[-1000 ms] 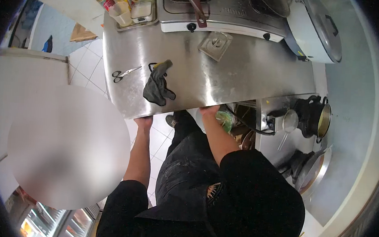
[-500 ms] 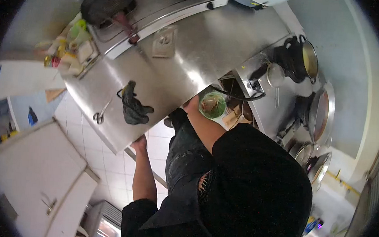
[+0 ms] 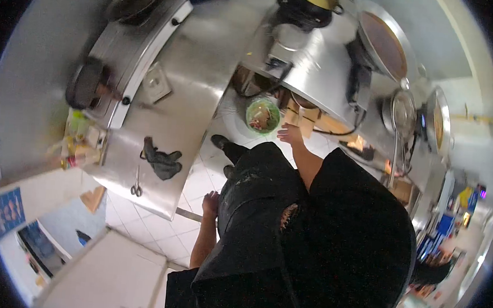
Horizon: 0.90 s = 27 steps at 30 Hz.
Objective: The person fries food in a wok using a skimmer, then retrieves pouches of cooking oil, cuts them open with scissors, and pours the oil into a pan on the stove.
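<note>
My right hand (image 3: pixel 290 134) reaches out with its fingers apart and holds nothing. It is beside a green-lined bin (image 3: pixel 262 115) with scraps in it, on the floor below the counters. My left hand (image 3: pixel 210 204) hangs near my thigh, off the edge of the steel table (image 3: pixel 199 89). Its fingers are loosely bent and look free of any object. On that table lie a dark crumpled cloth (image 3: pixel 163 161) and a pair of scissors (image 3: pixel 137 182). Farther up is a steel pan lid (image 3: pixel 156 82).
A stove (image 3: pixel 119 61) with a dark pan (image 3: pixel 86 82) lines the wall side. On the right counter are a black pot (image 3: pixel 303 10), a large wide pan (image 3: pixel 382 44) and a strainer (image 3: pixel 403 111). Cardboard (image 3: pixel 302 117) sits below it. A white door (image 3: pixel 104 269) stands at lower left.
Both hands have come off the steel table's edge. My view has turned and shifted right, bringing more of the right counter into sight. The cloth and scissors still lie on the table.
</note>
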Available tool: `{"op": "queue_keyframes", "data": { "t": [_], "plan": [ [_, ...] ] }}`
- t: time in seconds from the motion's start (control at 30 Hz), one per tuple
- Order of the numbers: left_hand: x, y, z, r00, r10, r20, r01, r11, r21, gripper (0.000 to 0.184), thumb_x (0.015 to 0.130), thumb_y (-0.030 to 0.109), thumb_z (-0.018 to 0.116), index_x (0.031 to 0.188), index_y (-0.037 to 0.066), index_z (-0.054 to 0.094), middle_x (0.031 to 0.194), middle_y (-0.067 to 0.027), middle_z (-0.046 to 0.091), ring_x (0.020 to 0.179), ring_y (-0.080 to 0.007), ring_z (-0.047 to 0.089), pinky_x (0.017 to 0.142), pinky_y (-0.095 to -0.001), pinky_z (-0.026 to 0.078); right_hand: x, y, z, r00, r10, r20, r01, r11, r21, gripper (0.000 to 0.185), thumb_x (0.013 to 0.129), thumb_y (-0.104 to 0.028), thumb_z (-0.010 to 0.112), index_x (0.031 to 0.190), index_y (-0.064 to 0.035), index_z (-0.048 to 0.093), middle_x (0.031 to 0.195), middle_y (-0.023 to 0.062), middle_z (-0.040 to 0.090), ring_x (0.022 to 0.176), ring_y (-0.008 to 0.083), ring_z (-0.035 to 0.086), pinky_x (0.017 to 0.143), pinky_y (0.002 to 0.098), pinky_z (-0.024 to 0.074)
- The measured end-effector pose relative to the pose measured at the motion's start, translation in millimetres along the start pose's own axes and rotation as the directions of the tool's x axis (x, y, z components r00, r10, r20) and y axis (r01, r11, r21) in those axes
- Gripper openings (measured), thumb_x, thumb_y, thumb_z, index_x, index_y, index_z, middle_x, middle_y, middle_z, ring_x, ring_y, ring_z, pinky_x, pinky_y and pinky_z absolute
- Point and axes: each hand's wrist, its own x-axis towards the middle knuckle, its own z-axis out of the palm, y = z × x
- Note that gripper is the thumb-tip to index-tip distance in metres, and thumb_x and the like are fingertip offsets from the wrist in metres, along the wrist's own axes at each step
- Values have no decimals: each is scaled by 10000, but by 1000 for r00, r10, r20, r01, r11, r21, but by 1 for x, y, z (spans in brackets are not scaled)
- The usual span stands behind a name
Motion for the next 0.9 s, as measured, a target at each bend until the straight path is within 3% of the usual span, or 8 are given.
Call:
{"op": "queue_keyframes", "data": {
  "t": [0.07,0.13,0.17,0.4,0.5,0.6,0.63,0.9],
  "plan": [
    [21,6,-28,998,-62,13,61,897,-438,439,989,343,396,1322,89,528,1361,-97,543,1245,-236,509,1044,-416,384,-37,-6,-17,963,6,-270,52,977,207,351,917,-289,523,1187,-64,533,1009,230,673,798,358,691,643,453,564],
    [49,12,-59,927,-227,300,239,-262,-935,447,995,365,399,1334,100,520,1325,-95,574,1202,-241,541,1016,-414,401,-51,1,-36,915,-18,-402,219,860,460,397,969,-315,445,1239,-25,473,1104,264,632,899,402,670,741,493,566],
    [65,14,-83,919,-218,328,241,-350,-906,452,998,375,400,1341,105,516,1307,-93,590,1180,-243,557,1002,-413,409,-55,-2,-44,901,-7,-433,285,763,580,414,980,-324,427,1258,-18,454,1136,273,617,931,412,661,772,505,562],
    [210,34,-250,995,-15,102,90,-349,-933,458,985,303,475,1386,85,452,1380,-121,520,1248,-281,505,1038,-459,396,167,67,-147,772,-380,-509,537,-38,843,673,1005,-553,286,1229,47,495,970,189,640,901,341,624,827,509,525],
    [320,-10,-267,983,185,-20,82,-529,-845,337,954,212,486,1233,33,543,1304,-152,556,1248,-293,499,1075,-429,383,91,-50,-88,828,-10,-560,560,35,828,727,968,-625,293,1219,17,524,1025,176,629,937,337,602,836,512,503],
    [400,28,-323,667,671,-323,515,-729,-451,338,978,176,427,1272,29,508,1367,-137,519,1264,-260,494,1089,-438,369,81,-100,-71,886,177,-430,443,-44,895,781,932,-697,301,1209,-12,554,1081,164,618,972,333,581,846,515,482],
    [396,51,-346,992,-54,115,33,-760,-650,451,1020,218,339,1429,30,374,1486,-126,409,1358,-274,407,1115,-440,345,74,-108,-70,894,213,-395,416,-62,907,799,920,-721,304,1206,-22,564,1099,160,615,984,332,573,849,516,475],
    [530,8,-318,967,11,256,124,-895,-428,560,1029,412,229,1385,27,424,1404,-143,479,1290,-306,465,1077,-494,358,90,-124,-61,907,-45,-420,393,-271,879,880,895,-757,309,1408,-51,418,1431,180,428,1240,363,457,1034,533,377]
  ]
}}
